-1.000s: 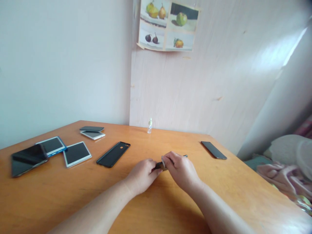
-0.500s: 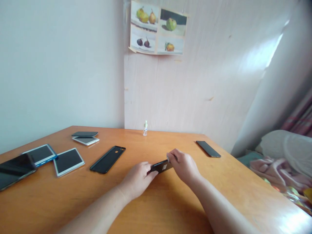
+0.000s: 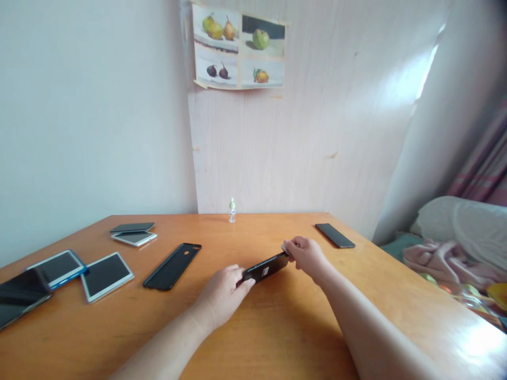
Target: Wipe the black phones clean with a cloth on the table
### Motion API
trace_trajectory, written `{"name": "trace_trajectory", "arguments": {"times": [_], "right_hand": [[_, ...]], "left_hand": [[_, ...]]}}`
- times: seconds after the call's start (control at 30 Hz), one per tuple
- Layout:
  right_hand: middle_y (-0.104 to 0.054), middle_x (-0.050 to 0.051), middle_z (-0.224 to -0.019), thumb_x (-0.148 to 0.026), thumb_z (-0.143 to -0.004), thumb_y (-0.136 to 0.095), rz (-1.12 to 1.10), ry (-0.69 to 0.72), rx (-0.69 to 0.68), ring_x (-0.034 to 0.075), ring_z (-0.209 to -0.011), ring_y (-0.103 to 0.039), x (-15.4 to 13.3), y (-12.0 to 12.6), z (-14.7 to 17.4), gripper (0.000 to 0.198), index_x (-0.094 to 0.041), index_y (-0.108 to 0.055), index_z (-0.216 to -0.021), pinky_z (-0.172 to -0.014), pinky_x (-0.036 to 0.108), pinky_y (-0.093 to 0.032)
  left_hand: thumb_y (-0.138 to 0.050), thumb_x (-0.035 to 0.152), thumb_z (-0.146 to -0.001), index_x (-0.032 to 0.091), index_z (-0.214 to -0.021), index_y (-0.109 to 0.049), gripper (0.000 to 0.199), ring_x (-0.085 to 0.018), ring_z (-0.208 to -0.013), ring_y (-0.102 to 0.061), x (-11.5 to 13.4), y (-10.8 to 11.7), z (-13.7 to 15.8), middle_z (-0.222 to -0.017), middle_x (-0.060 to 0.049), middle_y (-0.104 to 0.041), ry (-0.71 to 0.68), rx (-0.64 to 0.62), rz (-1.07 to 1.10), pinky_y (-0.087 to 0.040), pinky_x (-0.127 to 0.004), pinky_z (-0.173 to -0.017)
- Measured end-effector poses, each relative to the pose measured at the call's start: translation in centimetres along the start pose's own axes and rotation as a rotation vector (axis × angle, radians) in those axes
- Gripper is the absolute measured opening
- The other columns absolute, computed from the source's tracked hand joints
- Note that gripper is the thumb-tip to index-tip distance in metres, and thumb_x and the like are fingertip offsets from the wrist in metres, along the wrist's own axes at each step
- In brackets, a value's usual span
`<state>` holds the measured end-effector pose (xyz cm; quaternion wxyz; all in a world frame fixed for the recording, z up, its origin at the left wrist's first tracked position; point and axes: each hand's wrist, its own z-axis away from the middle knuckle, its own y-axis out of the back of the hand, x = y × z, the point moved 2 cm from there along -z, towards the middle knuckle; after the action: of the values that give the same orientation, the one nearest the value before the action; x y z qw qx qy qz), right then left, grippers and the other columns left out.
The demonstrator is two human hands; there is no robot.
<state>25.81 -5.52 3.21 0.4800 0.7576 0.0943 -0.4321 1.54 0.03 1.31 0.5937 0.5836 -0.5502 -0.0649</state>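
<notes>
My left hand (image 3: 225, 293) is closed around the left end of a black phone (image 3: 263, 270), thumb on the near face and fingers behind. The phone is tilted up on its long side, and a small pale label shows on the face towards me. At its far right corner, my right hand (image 3: 307, 257) is pinched round a small white piece (image 3: 284, 247), perhaps tissue or cloth, pressed to the edge. To the left of my hands lies an empty black phone case (image 3: 172, 266), hollow side up.
On the left of the wooden table (image 3: 222, 348) lie a white-framed tablet (image 3: 106, 275), a blue-edged tablet (image 3: 59, 269), a dark tablet (image 3: 21, 295) and two stacked devices (image 3: 133, 234). A small clear bottle (image 3: 232, 211) stands at the back. Another black phone (image 3: 335, 235) lies right.
My right hand has moved rightward along the phone's upper edge to its far corner, uncovering more of the phone. My left hand keeps its hold. The whole view has shifted slightly.
</notes>
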Motion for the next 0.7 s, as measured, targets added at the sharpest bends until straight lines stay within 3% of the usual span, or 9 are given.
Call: {"name": "trace_trajectory", "arguments": {"times": [0.13,0.4,0.53,0.7], "right_hand": [[-0.065,0.001,-0.062,-0.043,-0.085,-0.052,-0.127,-0.067,-0.101,0.010,-0.045,-0.056,0.2,-0.8,0.2,0.026,-0.019,-0.058,-0.077,-0.043,0.020,-0.033],[-0.058,-0.003,-0.048,-0.023,-0.077,-0.054,-0.189,-0.155,-0.166,0.010,-0.041,-0.053,0.9,-2.1,0.0,0.004,-0.019,-0.055,-0.078,-0.041,0.018,-0.033],[-0.056,-0.004,-0.043,-0.021,-0.077,-0.054,-0.127,-0.177,-0.175,0.009,-0.036,-0.046,1.1,-2.3,0.0,0.007,-0.018,-0.058,-0.082,-0.041,0.018,-0.031],[-0.057,-0.004,-0.048,-0.022,-0.075,-0.059,-0.018,-0.151,-0.154,0.011,-0.041,-0.053,1.1,-2.3,-0.1,0.013,-0.017,-0.059,-0.087,-0.043,0.019,-0.031]], "left_hand": [[-0.048,0.034,-0.092,0.020,-0.076,-0.061,0.025,-0.016,-0.071,-0.057,-0.1,0.1,0.1,-0.077,-0.001,-0.057,-0.005,0.004,-0.028,-0.037,-0.025,-0.063],[-0.063,0.024,-0.080,0.023,-0.085,-0.067,0.007,-0.020,-0.089,-0.058,-0.4,0.0,0.1,-0.087,-0.003,-0.061,-0.035,0.034,-0.097,-0.040,-0.027,-0.076],[-0.070,0.030,-0.076,0.025,-0.097,-0.068,0.022,-0.023,-0.097,-0.056,-0.6,0.0,0.1,-0.097,-0.004,-0.063,-0.052,0.017,-0.159,-0.041,-0.031,-0.083],[-0.075,0.055,-0.068,0.024,-0.112,-0.065,0.055,-0.028,-0.100,-0.054,-0.2,0.2,0.3,-0.105,-0.007,-0.063,-0.035,-0.033,-0.197,-0.042,-0.036,-0.087]]}}
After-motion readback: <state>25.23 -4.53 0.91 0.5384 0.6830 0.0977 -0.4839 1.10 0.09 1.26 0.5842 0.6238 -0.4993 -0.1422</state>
